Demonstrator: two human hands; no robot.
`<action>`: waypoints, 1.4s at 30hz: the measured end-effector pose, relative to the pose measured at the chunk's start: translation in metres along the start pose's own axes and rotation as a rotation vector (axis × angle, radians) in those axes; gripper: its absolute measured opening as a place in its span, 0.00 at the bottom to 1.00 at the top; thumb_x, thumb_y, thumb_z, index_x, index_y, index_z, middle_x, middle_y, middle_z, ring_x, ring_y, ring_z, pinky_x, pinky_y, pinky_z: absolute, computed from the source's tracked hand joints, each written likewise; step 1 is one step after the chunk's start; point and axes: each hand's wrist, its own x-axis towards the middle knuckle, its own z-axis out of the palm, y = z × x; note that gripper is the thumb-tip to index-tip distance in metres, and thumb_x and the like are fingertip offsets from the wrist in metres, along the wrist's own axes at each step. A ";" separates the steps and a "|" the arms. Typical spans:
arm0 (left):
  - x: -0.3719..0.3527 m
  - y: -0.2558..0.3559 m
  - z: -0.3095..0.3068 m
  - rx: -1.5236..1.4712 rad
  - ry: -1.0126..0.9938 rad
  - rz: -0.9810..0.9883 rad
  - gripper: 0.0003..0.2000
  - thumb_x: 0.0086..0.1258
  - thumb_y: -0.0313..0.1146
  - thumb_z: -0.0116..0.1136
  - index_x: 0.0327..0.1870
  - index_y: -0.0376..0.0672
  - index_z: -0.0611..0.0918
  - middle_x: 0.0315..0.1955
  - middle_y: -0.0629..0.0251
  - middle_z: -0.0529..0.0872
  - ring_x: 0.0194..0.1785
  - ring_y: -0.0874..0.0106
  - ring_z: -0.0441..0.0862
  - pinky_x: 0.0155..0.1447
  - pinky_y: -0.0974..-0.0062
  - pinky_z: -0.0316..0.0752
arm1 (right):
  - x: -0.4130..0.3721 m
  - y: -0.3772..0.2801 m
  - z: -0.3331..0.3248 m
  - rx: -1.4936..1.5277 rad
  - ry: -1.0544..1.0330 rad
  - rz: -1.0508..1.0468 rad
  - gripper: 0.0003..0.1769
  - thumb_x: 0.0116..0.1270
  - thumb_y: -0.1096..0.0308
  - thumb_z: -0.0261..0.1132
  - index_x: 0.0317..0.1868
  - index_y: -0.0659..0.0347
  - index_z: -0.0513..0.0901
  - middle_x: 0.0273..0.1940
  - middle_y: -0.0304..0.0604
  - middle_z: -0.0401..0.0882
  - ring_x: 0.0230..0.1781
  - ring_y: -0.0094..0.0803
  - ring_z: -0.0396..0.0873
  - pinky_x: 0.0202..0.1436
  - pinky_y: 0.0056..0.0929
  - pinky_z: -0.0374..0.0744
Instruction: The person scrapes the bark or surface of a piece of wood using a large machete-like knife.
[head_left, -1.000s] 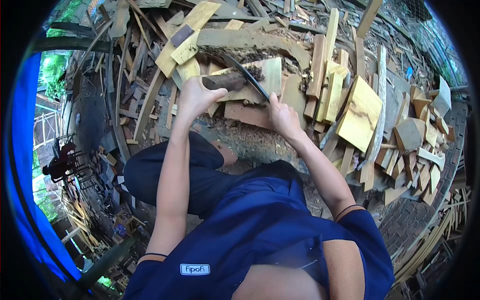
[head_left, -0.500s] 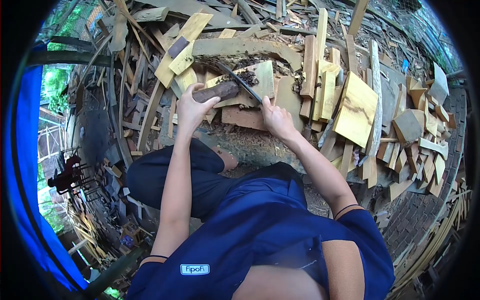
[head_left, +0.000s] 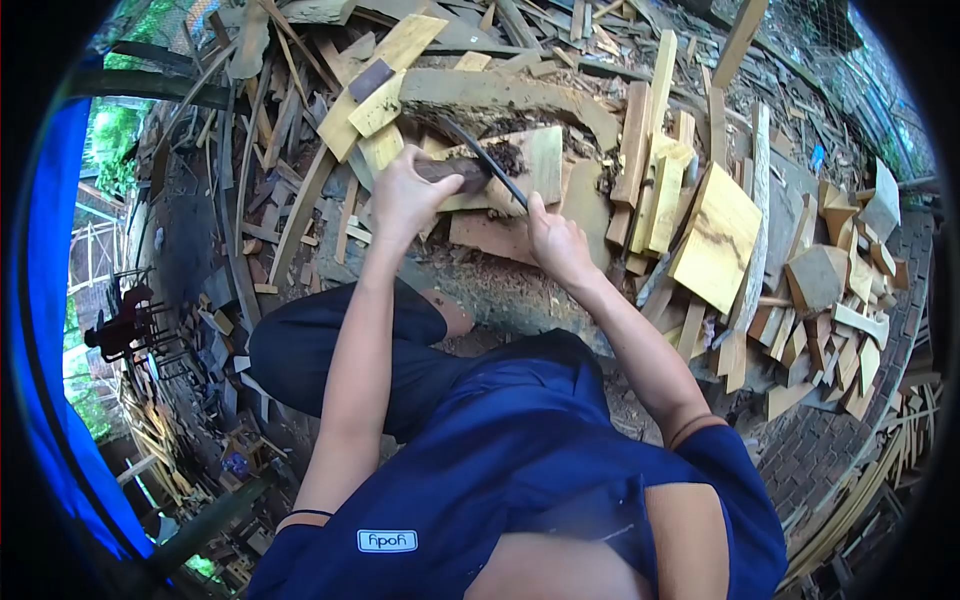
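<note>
Both hands are closed: left hand (head_left: 405,195) grips the dark wood piece (head_left: 452,168) (lying crosswise), right hand (head_left: 555,240) holds the blade (head_left: 490,160) angled across its far end.

A yellow board (head_left: 718,238) lies among piled wood offcuts (head_left: 845,290) beside brick paving (head_left: 830,440).

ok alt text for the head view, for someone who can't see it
A person's left hand grips a dark wood piece on a pale board, while the right hand holds a curved dark blade at its end. Wood offcuts lie heaped all around.
</note>
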 end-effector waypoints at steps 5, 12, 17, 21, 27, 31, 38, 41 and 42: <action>0.005 -0.001 0.001 -0.012 -0.070 -0.053 0.25 0.46 0.47 0.74 0.40 0.37 0.83 0.32 0.51 0.88 0.39 0.58 0.88 0.46 0.65 0.81 | 0.004 -0.012 -0.030 0.024 -0.142 0.034 0.19 0.72 0.70 0.48 0.62 0.63 0.64 0.25 0.58 0.81 0.26 0.61 0.82 0.30 0.58 0.79; 0.003 -0.006 0.001 -0.019 -0.054 -0.044 0.25 0.48 0.47 0.74 0.41 0.36 0.82 0.31 0.52 0.88 0.37 0.59 0.88 0.44 0.65 0.80 | 0.000 -0.037 -0.054 0.108 -0.037 0.082 0.17 0.72 0.71 0.48 0.60 0.63 0.65 0.27 0.59 0.82 0.27 0.61 0.82 0.31 0.56 0.80; 0.002 -0.010 0.004 -0.044 -0.044 -0.042 0.25 0.49 0.47 0.75 0.40 0.36 0.83 0.32 0.52 0.88 0.38 0.59 0.88 0.45 0.65 0.80 | -0.011 0.010 -0.009 -0.025 -0.149 0.070 0.14 0.72 0.70 0.47 0.55 0.65 0.66 0.31 0.61 0.83 0.32 0.60 0.83 0.35 0.56 0.81; -0.002 -0.014 0.005 -0.087 -0.012 -0.055 0.26 0.48 0.47 0.75 0.41 0.36 0.83 0.32 0.50 0.89 0.38 0.59 0.88 0.44 0.66 0.81 | 0.001 -0.021 -0.044 0.137 -0.050 0.034 0.11 0.72 0.71 0.47 0.52 0.63 0.64 0.25 0.60 0.81 0.27 0.62 0.81 0.30 0.59 0.77; -0.003 -0.003 -0.001 -0.084 -0.031 -0.109 0.26 0.48 0.47 0.75 0.42 0.36 0.83 0.31 0.51 0.89 0.37 0.60 0.89 0.44 0.66 0.81 | -0.005 -0.012 -0.014 0.039 -0.053 0.095 0.11 0.72 0.71 0.48 0.52 0.62 0.64 0.26 0.59 0.81 0.26 0.63 0.81 0.29 0.59 0.77; 0.000 -0.013 0.002 -0.067 -0.034 -0.099 0.26 0.49 0.47 0.75 0.44 0.38 0.83 0.32 0.52 0.89 0.37 0.59 0.88 0.44 0.65 0.81 | -0.006 0.009 -0.005 -0.016 -0.104 0.057 0.13 0.73 0.69 0.48 0.55 0.62 0.64 0.28 0.58 0.82 0.27 0.63 0.81 0.30 0.57 0.79; -0.002 -0.004 0.003 0.048 -0.029 -0.052 0.26 0.49 0.48 0.74 0.44 0.38 0.82 0.33 0.49 0.88 0.40 0.55 0.87 0.47 0.62 0.80 | 0.008 -0.048 -0.071 0.099 -0.019 0.090 0.15 0.74 0.68 0.49 0.58 0.62 0.65 0.23 0.58 0.80 0.25 0.62 0.81 0.29 0.58 0.78; -0.004 -0.002 0.002 0.065 0.007 -0.027 0.26 0.50 0.47 0.74 0.44 0.38 0.82 0.33 0.49 0.88 0.41 0.54 0.88 0.47 0.62 0.81 | -0.004 -0.021 -0.024 0.068 0.023 0.009 0.19 0.74 0.68 0.48 0.63 0.62 0.63 0.25 0.58 0.81 0.26 0.61 0.81 0.29 0.58 0.78; -0.005 -0.001 0.003 0.076 0.035 0.010 0.26 0.49 0.47 0.75 0.43 0.38 0.82 0.32 0.50 0.88 0.39 0.56 0.88 0.46 0.63 0.81 | -0.009 0.001 0.007 -0.063 -0.119 0.066 0.21 0.74 0.69 0.46 0.66 0.62 0.62 0.29 0.58 0.83 0.28 0.61 0.82 0.30 0.57 0.79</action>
